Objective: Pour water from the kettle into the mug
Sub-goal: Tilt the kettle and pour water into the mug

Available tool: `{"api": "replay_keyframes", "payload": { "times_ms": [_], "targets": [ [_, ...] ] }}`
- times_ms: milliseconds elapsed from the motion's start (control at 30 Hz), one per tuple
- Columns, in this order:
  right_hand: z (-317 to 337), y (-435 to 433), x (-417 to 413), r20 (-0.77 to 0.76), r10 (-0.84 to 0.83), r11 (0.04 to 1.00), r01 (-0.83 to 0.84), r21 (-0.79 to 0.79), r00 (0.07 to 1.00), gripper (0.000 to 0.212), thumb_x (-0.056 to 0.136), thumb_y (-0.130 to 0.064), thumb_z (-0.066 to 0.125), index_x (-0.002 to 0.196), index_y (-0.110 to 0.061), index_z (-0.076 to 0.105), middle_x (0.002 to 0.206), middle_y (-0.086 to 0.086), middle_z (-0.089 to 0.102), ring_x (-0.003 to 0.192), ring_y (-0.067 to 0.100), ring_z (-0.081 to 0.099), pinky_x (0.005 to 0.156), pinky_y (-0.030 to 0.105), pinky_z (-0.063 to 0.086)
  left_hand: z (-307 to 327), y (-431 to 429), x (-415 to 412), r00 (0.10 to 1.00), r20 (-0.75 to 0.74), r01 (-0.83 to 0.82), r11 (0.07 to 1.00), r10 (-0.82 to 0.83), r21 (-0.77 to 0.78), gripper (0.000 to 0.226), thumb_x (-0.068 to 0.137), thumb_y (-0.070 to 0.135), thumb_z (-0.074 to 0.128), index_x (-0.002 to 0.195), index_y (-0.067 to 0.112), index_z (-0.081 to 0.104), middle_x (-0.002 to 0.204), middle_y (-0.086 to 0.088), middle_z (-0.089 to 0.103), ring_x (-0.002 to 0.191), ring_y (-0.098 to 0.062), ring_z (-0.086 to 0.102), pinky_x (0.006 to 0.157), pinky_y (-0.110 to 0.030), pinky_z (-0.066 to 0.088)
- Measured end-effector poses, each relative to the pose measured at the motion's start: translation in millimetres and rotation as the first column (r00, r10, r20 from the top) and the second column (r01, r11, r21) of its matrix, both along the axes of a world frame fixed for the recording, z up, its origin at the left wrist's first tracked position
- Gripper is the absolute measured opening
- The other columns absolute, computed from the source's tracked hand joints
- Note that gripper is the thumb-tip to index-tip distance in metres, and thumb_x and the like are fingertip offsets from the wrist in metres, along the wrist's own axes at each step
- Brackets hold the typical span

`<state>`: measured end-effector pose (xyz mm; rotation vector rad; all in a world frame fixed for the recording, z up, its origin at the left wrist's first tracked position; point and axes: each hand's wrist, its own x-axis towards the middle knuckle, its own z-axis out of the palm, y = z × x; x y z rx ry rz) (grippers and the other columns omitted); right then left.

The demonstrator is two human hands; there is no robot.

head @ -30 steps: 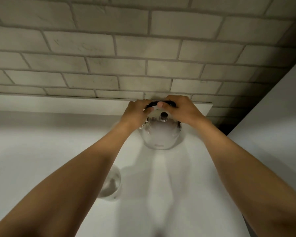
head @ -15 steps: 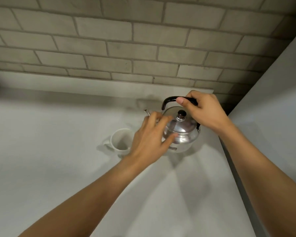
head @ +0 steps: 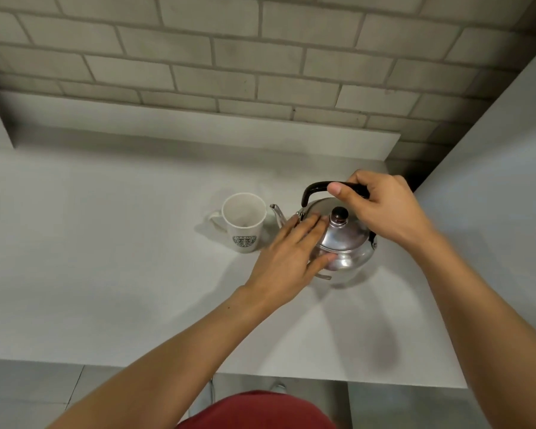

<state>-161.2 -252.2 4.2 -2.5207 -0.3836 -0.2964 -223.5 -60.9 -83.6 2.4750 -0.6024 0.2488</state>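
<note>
I have the kettle (head: 342,243) standing on the worktop (head: 106,274), near its right back corner, with the mug (head: 244,222) just beside it to the left. The spout (head: 276,213) points at the mug and stops just short of its rim. My right hand (head: 381,205) is closed round the black handle (head: 319,187) from above. My left hand (head: 287,258) lies flat and spread on the lid and shoulder, fingers (head: 310,227) reaching toward the knob (head: 339,215), gripping nothing.

My worry is the lid. It looks loose-fitting, so if I tip without pressing it, it could slide off into the mug or onto the worktop. If the metal is hot, my flat palm on it would make me flinch and jerk the pour. The mug is light and close, so I judge that a swing of the spout could knock it over. A fast tilt may also send water past the narrow rim.

I cannot see how much water is inside, or whether there is any. My left hand covers the kettle's near-left side, so I can't tell how the lid seats there. The mug's bottom is shadowed and looks empty, though I am not sure. Its handle (head: 214,219) is partly hidden behind the body.
</note>
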Motion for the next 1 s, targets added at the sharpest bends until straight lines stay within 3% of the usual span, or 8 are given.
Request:
{"api": "replay_keyframes", "payload": {
  "times_ms": [100,233,400,500,600,733,900,1000],
  "targets": [
    [5,4,-5,-0.004,0.011,1.0,-0.011,-0.018,1.0,0.052,0.092,-0.072,0.056,0.078,-0.023,0.069,0.055,-0.007,0.062,0.062,0.006,0.061,0.051,0.024,0.039,-1,2,-4,0.999,-0.043,0.014,0.998,-0.016,-0.054,0.064,0.105,0.047,0.052,0.159,0.018,0.035,0.166,-0.003,0.034,0.155,-0.026,0.024,0.123,-0.03,0.016],
    [21,12,-5,0.021,0.031,0.998,-0.03,-0.062,0.999,0.047,0.094,-0.068,0.058,0.076,-0.026,0.066,0.056,-0.007,0.061,0.059,0.006,0.06,0.052,0.025,0.039,8,5,-6,0.999,0.047,-0.004,0.994,0.009,-0.105,0.06,0.103,0.041,0.058,0.154,0.011,0.046,0.16,-0.008,0.045,0.149,-0.023,0.035,0.123,-0.029,0.02],
    [47,28,6,0.042,0.11,0.983,-0.102,-0.152,0.993,0.045,0.095,-0.067,0.059,0.093,-0.025,0.077,0.072,-0.009,0.071,0.071,0.008,0.065,0.063,0.031,0.051,19,6,-3,0.999,-0.01,-0.046,0.972,0.045,-0.23,0.061,0.102,0.041,0.061,0.154,0.014,0.046,0.162,-0.005,0.043,0.15,-0.024,0.039,0.119,-0.034,0.036],
    [60,40,16,0.047,0.196,0.955,-0.18,-0.236,0.98,0.045,0.096,-0.063,0.059,0.102,-0.024,0.08,0.076,-0.017,0.069,0.074,0.012,0.062,0.064,0.026,0.046,24,5,0,0.997,-0.015,-0.077,0.946,0.076,-0.316,0.059,0.101,0.039,0.064,0.151,0.012,0.051,0.16,-0.006,0.046,0.146,-0.02,0.044,0.116,-0.02,0.032],
    [70,49,23,0.021,0.249,0.924,-0.231,-0.303,0.968,0.045,0.097,-0.064,0.057,0.107,-0.027,0.08,0.076,-0.016,0.07,0.074,0.011,0.061,0.069,0.029,0.046,26,4,4,0.995,-0.033,-0.101,0.915,0.096,-0.39,0.057,0.1,0.037,0.066,0.15,0.011,0.053,0.159,-0.007,0.047,0.144,-0.017,0.045,0.113,-0.005,0.021],
    [77,62,31,-0.009,0.29,0.891,-0.274,-0.363,0.957,0.04,0.098,-0.061,0.058,0.105,-0.029,0.08,0.059,-0.022,0.054,0.062,-0.002,0.054,0.058,0.019,0.036,24,5,9,0.994,-0.047,-0.112,0.89,0.101,-0.442,0.058,0.1,0.038,0.066,0.149,0.01,0.053,0.159,-0.008,0.047,0.145,-0.015,0.043,0.114,-0.005,0.022],
    [83,74,34,-0.055,0.317,0.846,-0.308,-0.435,0.947,0.042,0.098,-0.061,0.056,0.108,-0.028,0.08,0.071,-0.01,0.071,0.071,0.012,0.063,0.055,0.023,0.04,19,4,11,0.992,-0.048,-0.124,0.871,0.115,-0.476,0.058,0.1,0.038,0.065,0.148,0.01,0.053,0.156,-0.01,0.05,0.143,-0.013,0.042,0.111,0.0,0.019],
    [86,78,33,-0.071,0.316,0.836,-0.313,-0.45,0.946,0.042,0.098,-0.061,0.057,0.106,-0.027,0.081,0.068,-0.012,0.07,0.068,0.006,0.062,0.053,0.023,0.038,17,2,11,0.992,-0.067,-0.13,0.861,0.112,-0.491,0.059,0.101,0.042,0.063,0.15,0.012,0.051,0.157,-0.008,0.048,0.145,-0.015,0.041,0.112,-0.001,0.019]
  ]
}}
